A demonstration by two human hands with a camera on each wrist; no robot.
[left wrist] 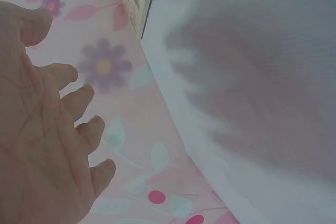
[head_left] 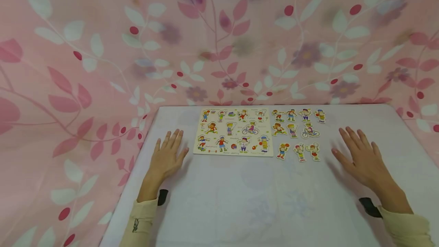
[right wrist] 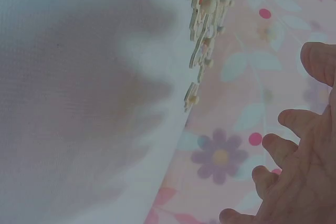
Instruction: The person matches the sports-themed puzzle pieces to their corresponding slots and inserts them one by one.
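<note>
A flat wooden puzzle board [head_left: 219,132] printed with sporty children lies toward the table's far side. Right of it, several loose cut-out figure pieces are laid out in three rows, among them a cyclist [head_left: 310,131] and a figure with a red ball [head_left: 282,151]. My left hand [head_left: 167,157] is held palm down left of the board, fingers straight and spread, touching neither board nor pieces. On the other side, my right hand [head_left: 365,163] hovers right of the pieces, likewise spread and holding nothing. Both cast shadows on the cloth.
A white cloth [head_left: 233,193] covers the table. Behind and to the left hangs a pink floral curtain [head_left: 219,41], close to the table's far edge. Dark straps [head_left: 162,197] show at both wrists, by the beige sleeves [head_left: 140,216].
</note>
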